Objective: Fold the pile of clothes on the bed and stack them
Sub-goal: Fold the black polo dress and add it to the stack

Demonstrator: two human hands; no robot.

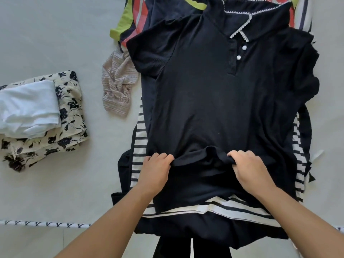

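Observation:
A black polo shirt (pixel 214 94) with white collar trim and two white buttons lies spread front-up on top of the clothes pile, collar away from me. My left hand (pixel 155 170) and my right hand (pixel 249 168) each grip a bunched fold of the shirt's lower part, lifted slightly off the pile. Under it lies a black-and-white striped garment (pixel 139 138), showing at both sides and along the bottom. A folded stack sits at the left: a pale blue garment (pixel 28 108) on a cream floral one (pixel 68 112).
The bed sheet (pixel 55 34) is pale grey-white. A beige patterned garment (pixel 117 84) lies crumpled left of the pile. Lime, red and navy striped clothes (pixel 130 17) stick out at the pile's far end. The bed's patterned edge trim (pixel 46 224) runs near me.

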